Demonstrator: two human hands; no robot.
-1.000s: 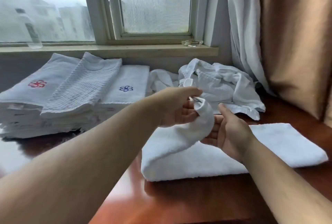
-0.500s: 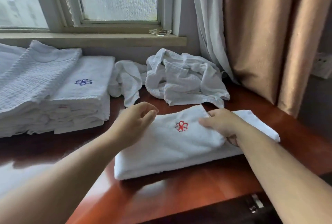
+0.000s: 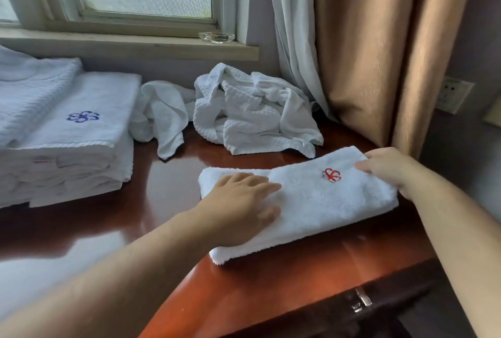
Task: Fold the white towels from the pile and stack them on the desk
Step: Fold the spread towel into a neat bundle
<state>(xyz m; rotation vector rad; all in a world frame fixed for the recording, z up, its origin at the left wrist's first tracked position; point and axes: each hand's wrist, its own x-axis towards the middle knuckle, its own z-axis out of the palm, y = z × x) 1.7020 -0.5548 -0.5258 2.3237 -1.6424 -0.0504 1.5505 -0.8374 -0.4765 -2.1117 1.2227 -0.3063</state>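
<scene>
A folded white towel (image 3: 311,202) with a red flower emblem lies across the reddish wooden desk (image 3: 173,191). My left hand (image 3: 241,202) lies flat on its left end with the fingers spread. My right hand (image 3: 390,167) rests on the towel's far right end, fingers bent over the edge. Behind the towel sits a crumpled pile of white towels (image 3: 252,112). A stack of folded towels (image 3: 73,142), the top one marked with a blue flower, stands at the left.
A windowsill with a glass ashtray (image 3: 217,37) runs behind the desk. White and tan curtains (image 3: 360,47) hang at the right, reaching the desk's back corner. A wall socket (image 3: 452,95) is at far right. A drawer with a metal fitting (image 3: 362,300) lies below the desk edge.
My left hand moved onto the towel's left end and flattened there. My right hand slid to the right end. The towel has gone from half lifted to folded lengthwise, and the view shifted right.
</scene>
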